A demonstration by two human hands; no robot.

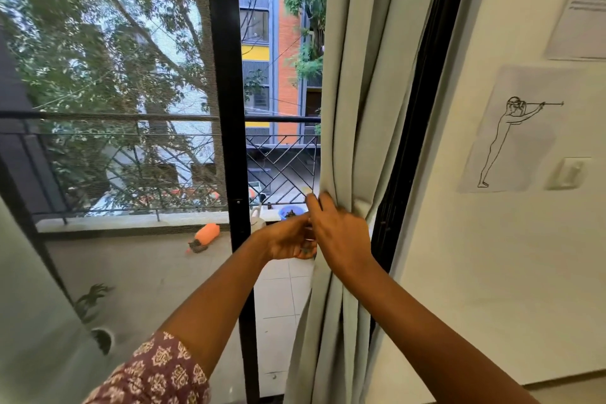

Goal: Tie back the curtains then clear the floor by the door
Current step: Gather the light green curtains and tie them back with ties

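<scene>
A pale grey-green curtain [357,75] hangs gathered at the right side of the balcony door, pinched in at waist height. My right hand [337,229] wraps round the gathered folds there, fingers curled on the fabric's left edge. Just to its left, my left hand [290,238] has its fingers curled at the same spot; what it pinches is hidden between the two hands. Another curtain [29,305] of the same cloth fills the lower left corner.
A black door frame post [226,92] stands left of my hands, with mesh screen to its left. On the balcony lie an orange object [205,236], a white object [257,221] and a blue bowl [290,211]. The white wall [492,256] at right carries a drawing [515,131] and a switch [569,172].
</scene>
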